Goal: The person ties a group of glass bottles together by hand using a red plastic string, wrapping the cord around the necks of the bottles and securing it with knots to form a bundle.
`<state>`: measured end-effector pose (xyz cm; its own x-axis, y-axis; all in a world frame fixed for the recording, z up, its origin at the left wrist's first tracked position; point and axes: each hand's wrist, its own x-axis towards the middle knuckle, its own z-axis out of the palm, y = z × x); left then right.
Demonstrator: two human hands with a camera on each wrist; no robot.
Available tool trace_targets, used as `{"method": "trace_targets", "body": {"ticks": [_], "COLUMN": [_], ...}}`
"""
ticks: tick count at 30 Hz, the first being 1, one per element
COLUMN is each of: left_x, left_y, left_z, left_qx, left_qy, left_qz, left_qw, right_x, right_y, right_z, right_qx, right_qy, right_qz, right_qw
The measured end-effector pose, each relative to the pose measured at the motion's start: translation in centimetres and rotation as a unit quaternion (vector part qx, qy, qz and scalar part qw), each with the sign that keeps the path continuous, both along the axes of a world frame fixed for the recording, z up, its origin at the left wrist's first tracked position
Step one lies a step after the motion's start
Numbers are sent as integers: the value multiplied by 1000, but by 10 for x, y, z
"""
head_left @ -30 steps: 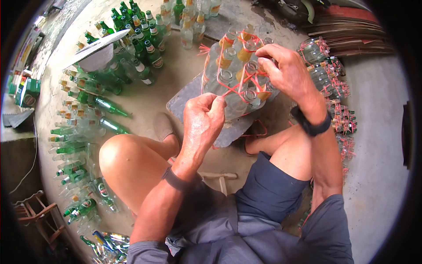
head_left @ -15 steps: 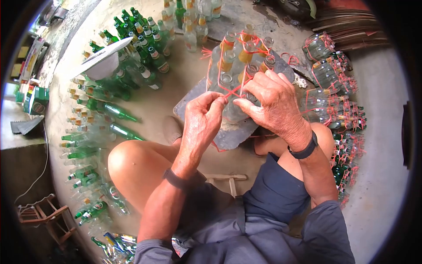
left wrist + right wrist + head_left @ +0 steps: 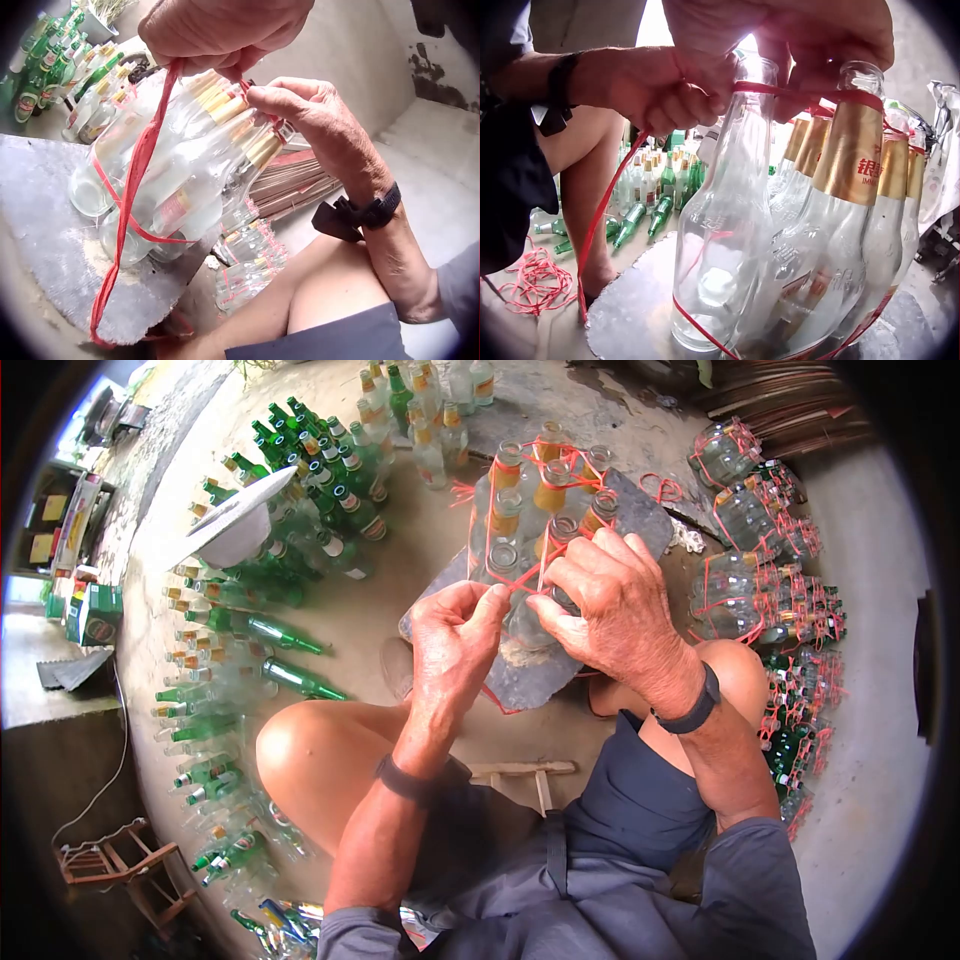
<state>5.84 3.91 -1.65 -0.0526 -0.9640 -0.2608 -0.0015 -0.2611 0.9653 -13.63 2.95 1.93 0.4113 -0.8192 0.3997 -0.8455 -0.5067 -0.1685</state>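
Observation:
Clear glass bottles (image 3: 720, 225), some with gold neck labels (image 3: 851, 150), stand grouped on a grey slab (image 3: 640, 520). Red twine crosses between their necks and loops round their lower bodies. The left hand (image 3: 455, 650) pinches the red twine (image 3: 139, 161) between thumb and fingers beside the near-left neck; a length hangs down from it past the slab's edge. At the near-right necks, the right hand (image 3: 625, 610) has curled fingers pinching twine, with its thumb toward the left hand. In the left wrist view the right hand (image 3: 322, 124) holds twine at the necks.
Green bottles (image 3: 330, 470) and clear ones stand or lie on the floor at left. Tied bundles of bottles (image 3: 735, 595) line the right side. A white hat-like object (image 3: 235, 525) rests over bottles; loose red twine (image 3: 540, 281) lies on the floor.
The right hand has come down from the far-right necks to the near ones, close to the left hand. The left hand keeps its pinch on the twine. The head view has shifted slightly.

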Motion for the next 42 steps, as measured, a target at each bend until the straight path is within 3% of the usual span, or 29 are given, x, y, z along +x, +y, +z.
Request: {"method": "trace_targets", "body": {"ticks": [15, 18, 25, 29, 35, 42], "left_x": [10, 10, 15, 12, -1, -8], "left_y": [4, 4, -7, -26, -54, -79], "left_z": [-16, -8, 39, 53, 60, 56], "left_qx": [-117, -116, -134, -158, -321, -299], "left_qy": [-56, -50, -178, -239, -395, -395], "left_qz": [12, 5, -100, -153, -198, -214], "left_qw": [991, 992, 970, 946, 838, 842], "right_x": [-1, -1, 0, 0, 2, -2], "right_y": [1, 0, 1, 1, 4, 5], "right_z": [-3, -5, -10, -13, -13, -14], "right_qx": [-7, -8, -21, -25, -31, -11], "right_qy": [-20, -30, -42, -57, -70, -46], "right_qz": [-7, -6, -13, -8, -3, 11], "right_qw": [1000, 999, 999, 998, 997, 999]}}
